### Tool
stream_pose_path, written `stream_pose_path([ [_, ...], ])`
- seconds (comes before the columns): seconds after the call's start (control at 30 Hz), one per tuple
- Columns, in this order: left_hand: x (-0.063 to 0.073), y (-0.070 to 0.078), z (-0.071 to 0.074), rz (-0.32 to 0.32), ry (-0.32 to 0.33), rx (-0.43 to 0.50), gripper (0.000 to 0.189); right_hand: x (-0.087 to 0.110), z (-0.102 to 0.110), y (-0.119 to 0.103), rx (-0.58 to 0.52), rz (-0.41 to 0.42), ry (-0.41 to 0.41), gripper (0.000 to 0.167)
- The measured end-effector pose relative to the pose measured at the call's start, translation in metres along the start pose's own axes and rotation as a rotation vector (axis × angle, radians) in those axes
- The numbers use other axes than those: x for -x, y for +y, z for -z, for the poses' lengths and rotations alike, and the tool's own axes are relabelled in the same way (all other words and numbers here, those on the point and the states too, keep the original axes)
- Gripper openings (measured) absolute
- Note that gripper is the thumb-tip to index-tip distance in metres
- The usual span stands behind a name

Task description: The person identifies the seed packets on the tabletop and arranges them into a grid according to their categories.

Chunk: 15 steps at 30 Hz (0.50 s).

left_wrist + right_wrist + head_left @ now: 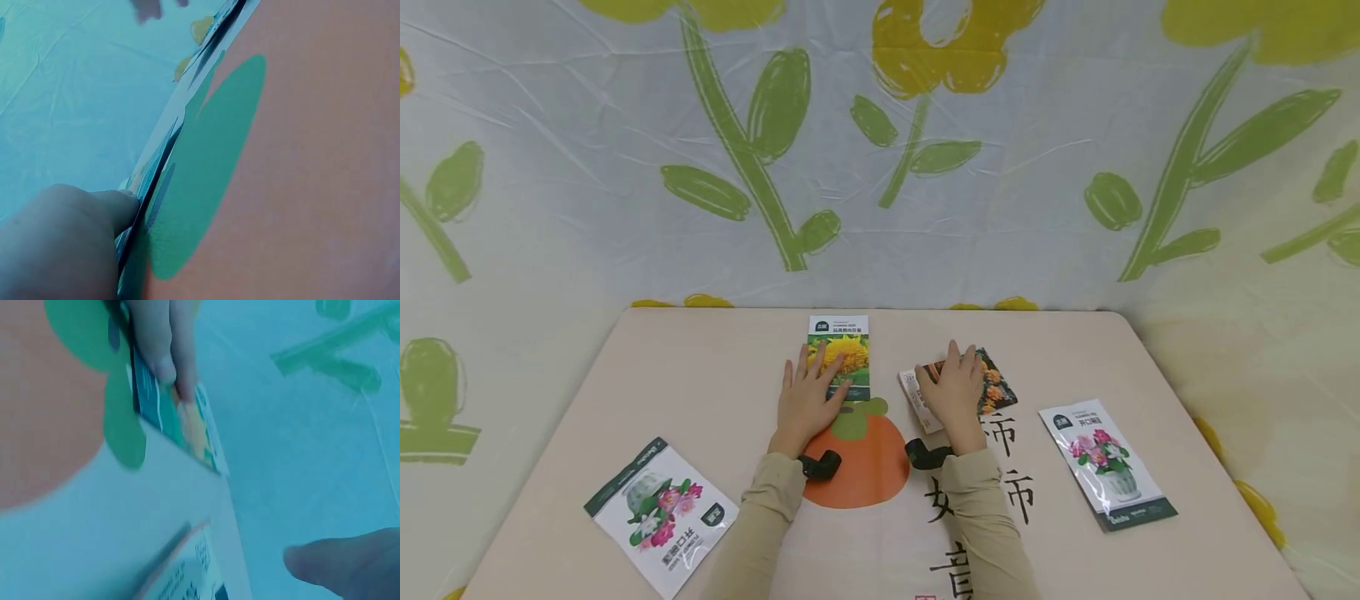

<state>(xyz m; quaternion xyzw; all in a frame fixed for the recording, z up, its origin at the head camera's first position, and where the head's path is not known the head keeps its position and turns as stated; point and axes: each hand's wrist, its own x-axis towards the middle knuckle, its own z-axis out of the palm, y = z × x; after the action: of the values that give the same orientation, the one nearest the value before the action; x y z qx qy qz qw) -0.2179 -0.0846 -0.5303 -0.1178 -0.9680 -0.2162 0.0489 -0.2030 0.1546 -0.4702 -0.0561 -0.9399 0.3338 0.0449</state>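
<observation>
As the left hand (805,404) spreads on yellow-flower packaging (854,357), the right hand (958,395) spreads over orange-flower packaging (996,388) at three o'clock.

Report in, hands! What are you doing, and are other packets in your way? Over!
Left hand: fingers spread on yellow-flower packet. Right hand: over orange-flower packet, contact unclear. Left pink-flower packet, right pink-flower packet: clear of both hands.
</observation>
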Motion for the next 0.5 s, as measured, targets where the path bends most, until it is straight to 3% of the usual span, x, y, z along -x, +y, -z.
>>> stream_pose_path([
  [0.23,0.001,-0.003,-0.001,0.002,0.011,-0.004,0.056,0.0,0.004,0.016,0.109,-0.138,-0.125,0.097],
  [0.5,0.001,-0.003,-0.001,-0.001,0.02,0.02,0.055,0.002,-0.006,0.019,0.111,-0.179,-0.172,0.092],
])
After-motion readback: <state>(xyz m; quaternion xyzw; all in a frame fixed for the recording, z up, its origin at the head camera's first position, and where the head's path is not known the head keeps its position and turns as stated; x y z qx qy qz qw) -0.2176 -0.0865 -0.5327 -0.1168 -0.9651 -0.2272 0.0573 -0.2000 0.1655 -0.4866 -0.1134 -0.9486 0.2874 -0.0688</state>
